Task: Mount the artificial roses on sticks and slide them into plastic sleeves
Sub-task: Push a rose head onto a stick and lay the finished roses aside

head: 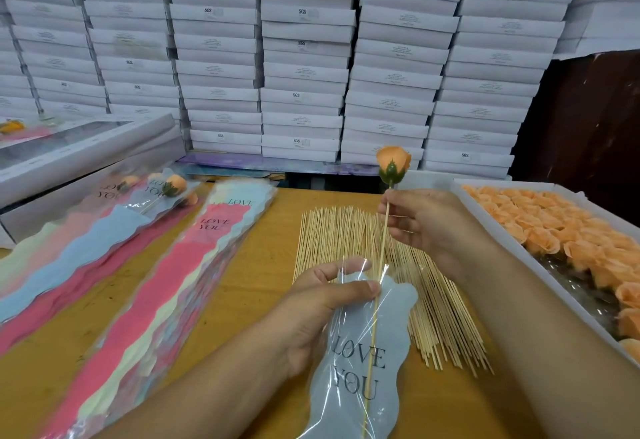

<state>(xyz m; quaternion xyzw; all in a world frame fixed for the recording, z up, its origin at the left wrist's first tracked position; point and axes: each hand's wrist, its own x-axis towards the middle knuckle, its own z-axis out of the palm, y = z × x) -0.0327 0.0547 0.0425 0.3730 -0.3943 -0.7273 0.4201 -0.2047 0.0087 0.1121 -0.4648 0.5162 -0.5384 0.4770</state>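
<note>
Head view: hands (426,227) feeding rose stick (378,275) into sleeve (360,362).

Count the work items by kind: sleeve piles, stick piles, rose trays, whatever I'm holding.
Piles of pastel plastic sleeves: 2
Pile of bare wooden sticks: 1
White tray of orange roses: 1
Held orange rose on stick: 1
Held grey plastic sleeve: 1
Total: 6

Both hands (332,300) (422,227) in pinching grip
</note>
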